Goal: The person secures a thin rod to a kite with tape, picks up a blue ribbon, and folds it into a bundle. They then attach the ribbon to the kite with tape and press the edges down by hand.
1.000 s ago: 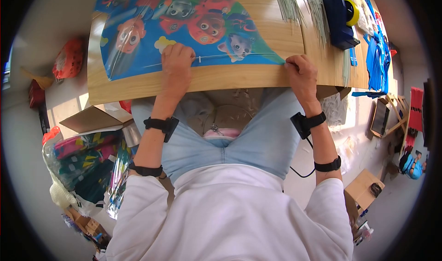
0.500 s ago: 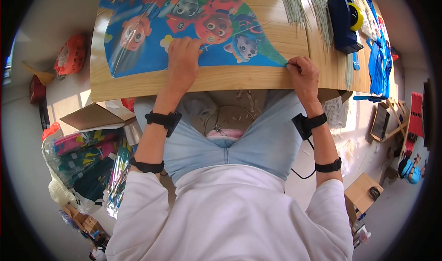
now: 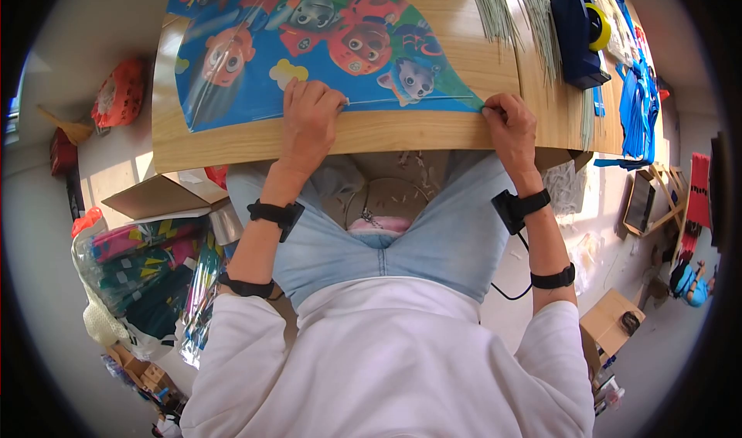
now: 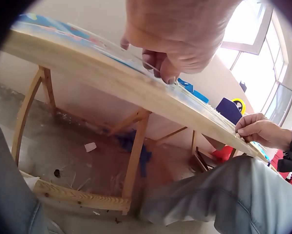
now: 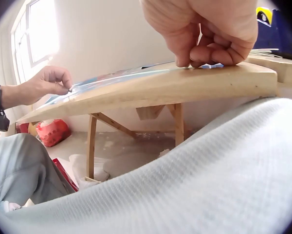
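A kite sheet (image 3: 267, 44) printed with cartoon dogs on blue lies on the wooden table (image 3: 386, 129), with thin pale rods across it. One thin rod (image 3: 417, 98) runs along the near edge, between the two hands. My left hand (image 3: 311, 121) pinches that rod near a small white piece; in the left wrist view, the thumb and fingertips meet around it above the table edge. At the sheet's right-hand point, my right hand (image 3: 512, 125) pinches the corner with curled fingers, low against the tabletop. Its fingertips partly hide the corner.
Bundles of thin rods (image 3: 495, 13) and a dark blue tape dispenser (image 3: 576, 44) with yellow tape stand at the right. Blue strips (image 3: 634, 113) hang over the right table end. Wrapped packs (image 3: 147, 260) and a cardboard box (image 3: 158, 197) are at the left.
The left hand rises off the near edge with the rod tilted, then comes back down, and the rod lies along the edge again. The right hand stays at the corner.
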`<action>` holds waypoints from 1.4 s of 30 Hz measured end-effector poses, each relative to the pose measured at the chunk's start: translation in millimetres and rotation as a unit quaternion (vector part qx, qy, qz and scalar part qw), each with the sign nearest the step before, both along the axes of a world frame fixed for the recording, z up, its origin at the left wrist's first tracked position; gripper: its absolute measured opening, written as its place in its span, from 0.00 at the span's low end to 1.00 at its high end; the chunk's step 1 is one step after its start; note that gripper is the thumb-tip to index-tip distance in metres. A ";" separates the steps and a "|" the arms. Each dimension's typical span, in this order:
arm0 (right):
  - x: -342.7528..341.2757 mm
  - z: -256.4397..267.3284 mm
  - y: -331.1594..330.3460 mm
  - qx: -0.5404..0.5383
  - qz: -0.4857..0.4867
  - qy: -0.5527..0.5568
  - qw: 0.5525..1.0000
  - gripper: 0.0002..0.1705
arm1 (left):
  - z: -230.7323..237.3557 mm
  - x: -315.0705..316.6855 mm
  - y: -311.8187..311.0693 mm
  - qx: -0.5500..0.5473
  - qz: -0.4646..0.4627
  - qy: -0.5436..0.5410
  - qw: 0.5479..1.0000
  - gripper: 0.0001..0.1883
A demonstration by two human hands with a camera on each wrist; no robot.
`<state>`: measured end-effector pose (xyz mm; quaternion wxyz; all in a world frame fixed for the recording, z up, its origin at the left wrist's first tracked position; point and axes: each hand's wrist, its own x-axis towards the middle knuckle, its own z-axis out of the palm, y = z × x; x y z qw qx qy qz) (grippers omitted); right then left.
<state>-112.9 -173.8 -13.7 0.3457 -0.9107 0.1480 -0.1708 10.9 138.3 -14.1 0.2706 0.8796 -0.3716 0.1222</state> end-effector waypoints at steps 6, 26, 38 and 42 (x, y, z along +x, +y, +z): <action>0.5 -0.5 0.2 0.003 -0.009 0.010 1.000 0.05 | -6.2 2.4 -7.1 -0.014 0.011 -0.005 1.000 0.05; 7.8 -2.0 -0.7 -0.008 -0.015 0.012 1.000 0.04 | -0.2 4.9 -8.5 0.039 -0.012 0.001 0.999 0.04; 19.6 0.2 2.5 0.057 -0.036 0.077 0.995 0.06 | -0.3 6.8 -7.1 0.038 -0.014 0.010 0.999 0.05; 16.9 4.4 -0.2 0.078 -0.044 0.059 0.994 0.05 | -2.6 8.2 -6.3 0.061 -0.016 0.024 0.998 0.05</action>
